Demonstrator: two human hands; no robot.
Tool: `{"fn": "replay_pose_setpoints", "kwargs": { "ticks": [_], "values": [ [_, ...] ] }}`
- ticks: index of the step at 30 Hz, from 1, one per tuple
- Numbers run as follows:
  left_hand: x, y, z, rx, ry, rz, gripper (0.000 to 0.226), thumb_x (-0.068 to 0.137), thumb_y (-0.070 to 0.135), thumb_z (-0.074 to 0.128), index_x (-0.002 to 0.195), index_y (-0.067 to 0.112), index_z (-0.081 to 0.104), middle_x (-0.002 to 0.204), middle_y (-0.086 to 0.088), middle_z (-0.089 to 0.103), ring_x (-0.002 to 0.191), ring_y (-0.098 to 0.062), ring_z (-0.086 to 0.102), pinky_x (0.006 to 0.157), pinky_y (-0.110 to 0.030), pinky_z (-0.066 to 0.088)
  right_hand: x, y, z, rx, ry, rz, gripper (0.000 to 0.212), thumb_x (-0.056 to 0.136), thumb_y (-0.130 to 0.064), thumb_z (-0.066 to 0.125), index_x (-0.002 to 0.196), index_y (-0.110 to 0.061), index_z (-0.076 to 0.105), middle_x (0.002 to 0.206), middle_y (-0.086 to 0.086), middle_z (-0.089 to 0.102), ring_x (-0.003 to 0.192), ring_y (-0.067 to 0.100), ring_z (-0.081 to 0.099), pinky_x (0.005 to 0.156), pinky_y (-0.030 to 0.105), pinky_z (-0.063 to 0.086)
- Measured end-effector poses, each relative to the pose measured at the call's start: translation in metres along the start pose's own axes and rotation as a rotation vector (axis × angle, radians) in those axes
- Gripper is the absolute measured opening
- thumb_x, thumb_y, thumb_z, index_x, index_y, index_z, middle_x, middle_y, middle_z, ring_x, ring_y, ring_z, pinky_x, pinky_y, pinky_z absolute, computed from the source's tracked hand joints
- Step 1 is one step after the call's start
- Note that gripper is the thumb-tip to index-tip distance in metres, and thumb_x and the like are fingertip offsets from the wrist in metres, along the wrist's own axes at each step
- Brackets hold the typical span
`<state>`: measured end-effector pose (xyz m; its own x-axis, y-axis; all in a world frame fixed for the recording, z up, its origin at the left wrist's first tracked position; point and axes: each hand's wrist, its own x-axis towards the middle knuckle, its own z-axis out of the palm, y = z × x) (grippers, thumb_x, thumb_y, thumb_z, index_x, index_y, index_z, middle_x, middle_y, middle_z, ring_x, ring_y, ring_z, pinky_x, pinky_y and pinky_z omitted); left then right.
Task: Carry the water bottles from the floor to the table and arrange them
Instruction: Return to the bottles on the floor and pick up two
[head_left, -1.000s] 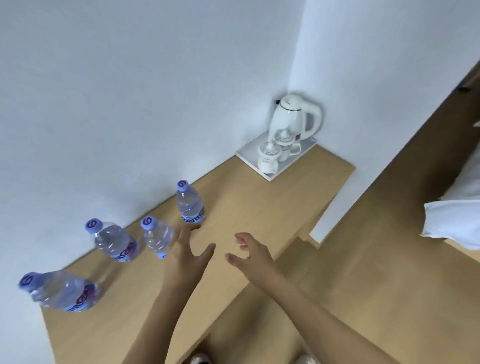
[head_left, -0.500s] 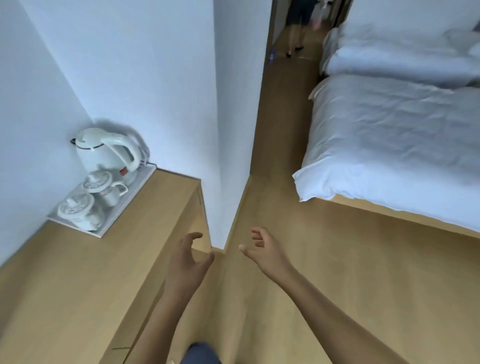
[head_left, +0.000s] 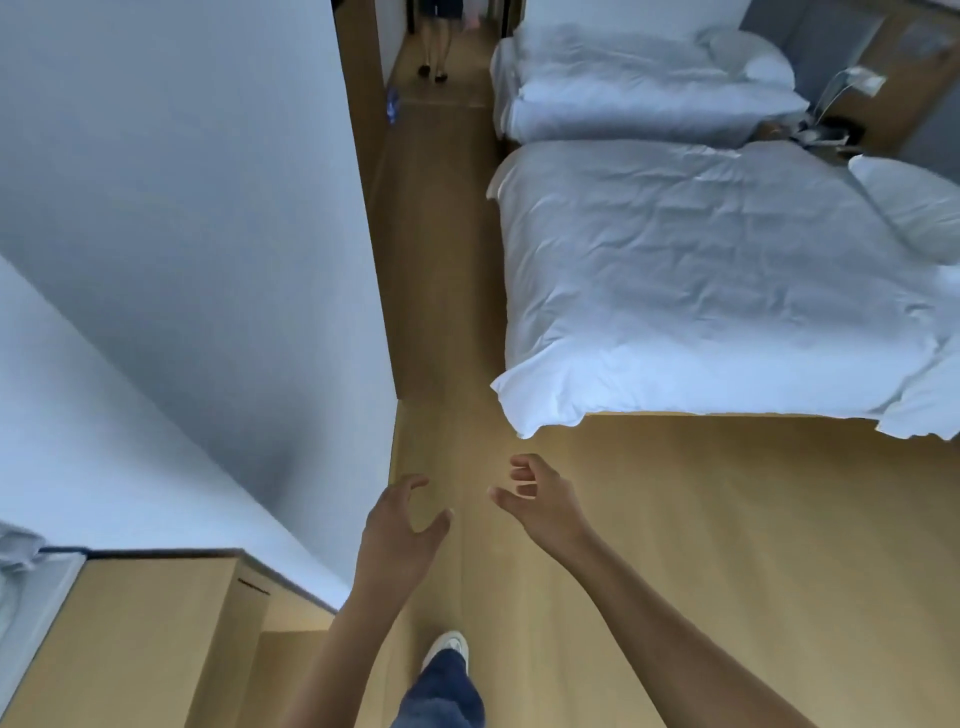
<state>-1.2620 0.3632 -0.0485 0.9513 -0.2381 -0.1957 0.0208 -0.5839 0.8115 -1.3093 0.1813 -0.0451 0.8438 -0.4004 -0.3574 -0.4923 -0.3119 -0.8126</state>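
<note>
Both hands hang empty over the floor (head_left: 649, 519), left hand (head_left: 402, 525) and right hand (head_left: 540, 499) loosely curled. Near left, the worktop (head_left: 156, 623) shows no bottles here. Far down the corridor a bottle (head_left: 392, 105) lies by the wall, likely next to fetch.

Wood floor (head_left: 649, 519); small blue bottle (head_left: 392, 106) on it by far wall; wooden table (head_left: 156, 623) lower left
</note>
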Motion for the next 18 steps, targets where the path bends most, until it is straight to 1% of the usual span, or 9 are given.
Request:
{"fn": "replay_pose_setpoints", "kwargs": {
  "ticks": [3,6,9,12,16,18],
  "values": [
    [0.062,0.022,0.002,-0.015,-0.043,0.018,0.047,0.084,0.030,0.073,0.127,0.022,0.054,0.129,0.007,0.057,0.121,-0.014,0.053,0.094,-0.020,0.037,0.057,-0.025,-0.011,0.008,0.015,0.010,0.052,0.085,-0.037,0.074,0.131,-0.021,0.053,0.118,-0.007,0.059,0.106,0.009,0.059,0.081,0.021,0.045],
    [0.125,0.042,0.003,0.013,-0.053,0.030,0.049,0.085,0.032,0.072,0.129,0.021,0.053,0.132,0.005,0.056,0.122,-0.015,0.053,0.093,-0.019,0.036,0.112,-0.043,-0.021,0.023,0.023,0.015,0.050,0.085,-0.036,0.074,0.129,-0.020,0.054,0.118,-0.006,0.059,0.105,0.011,0.059,0.082,0.022,0.046],
    [0.182,0.060,0.008,0.051,-0.053,0.030,0.048,0.086,0.036,0.070,0.129,0.022,0.052,0.134,0.003,0.056,0.122,-0.016,0.053,0.094,-0.022,0.038,0.164,-0.057,-0.032,0.047,0.032,0.025,0.049,0.086,-0.035,0.075,0.127,-0.019,0.054,0.120,-0.004,0.059,0.105,0.013,0.059,0.087,0.027,0.049],
    [0.243,0.078,0.015,0.081,-0.047,0.009,0.049,0.087,0.039,0.069,0.129,0.023,0.052,0.136,0.003,0.055,0.123,-0.017,0.053,0.099,-0.029,0.043,0.225,-0.071,-0.046,0.050,0.020,0.051,0.048,0.086,-0.033,0.075,0.127,-0.018,0.055,0.119,-0.003,0.060,0.106,0.015,0.061,0.093,0.031,0.051],
    [0.340,0.110,0.026,0.065,0.001,0.022,0.046,0.086,0.038,0.070,0.127,0.022,0.055,0.133,0.003,0.058,0.121,-0.016,0.054,0.101,-0.033,0.045,0.325,-0.093,-0.073,0.011,-0.004,0.028,0.045,0.088,-0.031,0.073,0.126,-0.016,0.055,0.115,-0.001,0.060,0.107,0.019,0.062,0.095,0.031,0.050],
    [0.389,0.130,0.030,0.054,0.035,0.012,0.046,0.085,0.037,0.071,0.125,0.021,0.056,0.131,0.002,0.059,0.120,-0.016,0.055,0.101,-0.035,0.046,0.379,-0.110,-0.090,0.006,-0.019,0.004,0.045,0.089,-0.030,0.072,0.127,-0.015,0.055,0.117,0.001,0.060,0.109,0.021,0.061,0.097,0.034,0.050]
  ]
}}
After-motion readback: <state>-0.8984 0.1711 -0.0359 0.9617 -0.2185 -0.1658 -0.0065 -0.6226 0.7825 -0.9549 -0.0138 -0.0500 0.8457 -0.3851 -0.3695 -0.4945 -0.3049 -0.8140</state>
